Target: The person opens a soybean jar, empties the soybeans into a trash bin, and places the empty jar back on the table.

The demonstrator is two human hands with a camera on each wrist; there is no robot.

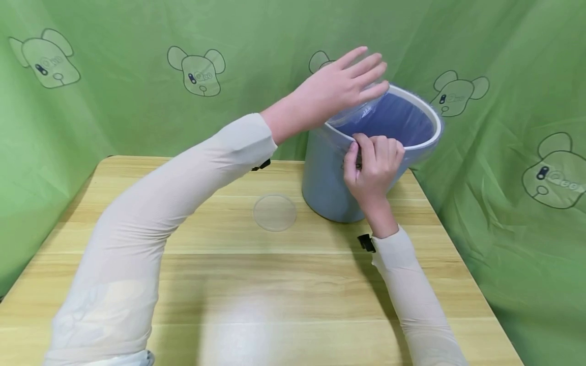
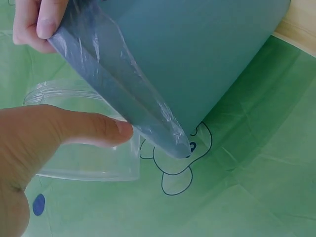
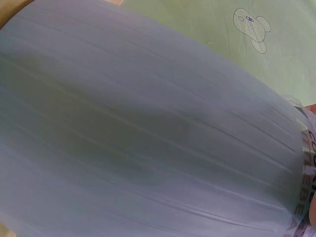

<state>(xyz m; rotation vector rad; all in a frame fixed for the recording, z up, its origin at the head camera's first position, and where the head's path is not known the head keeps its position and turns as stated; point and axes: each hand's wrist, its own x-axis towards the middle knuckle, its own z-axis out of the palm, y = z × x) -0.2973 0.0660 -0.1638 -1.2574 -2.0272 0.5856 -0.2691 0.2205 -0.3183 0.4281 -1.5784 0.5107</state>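
Observation:
A grey-blue trash bin (image 1: 327, 178) with a white rim (image 1: 414, 96) stands at the table's back right, lined with a clear plastic bag (image 2: 143, 94) folded over its edge. My right hand (image 1: 376, 162) grips the near rim, fingers curled over it and the bag. Over the bin's left side, my left hand (image 1: 339, 89) holds a clear plastic tub (image 2: 98, 165), its thumb against the wall and the other fingers stretched over the far side. The tub is beside the rim in the left wrist view. The bin's ribbed wall fills most of the right wrist view.
A clear round disc (image 1: 274, 212), like a lid, lies flat on the wooden table (image 1: 256, 284) left of the bin. Green curtains (image 1: 137, 30) with printed bear heads hang close behind the table and at both sides.

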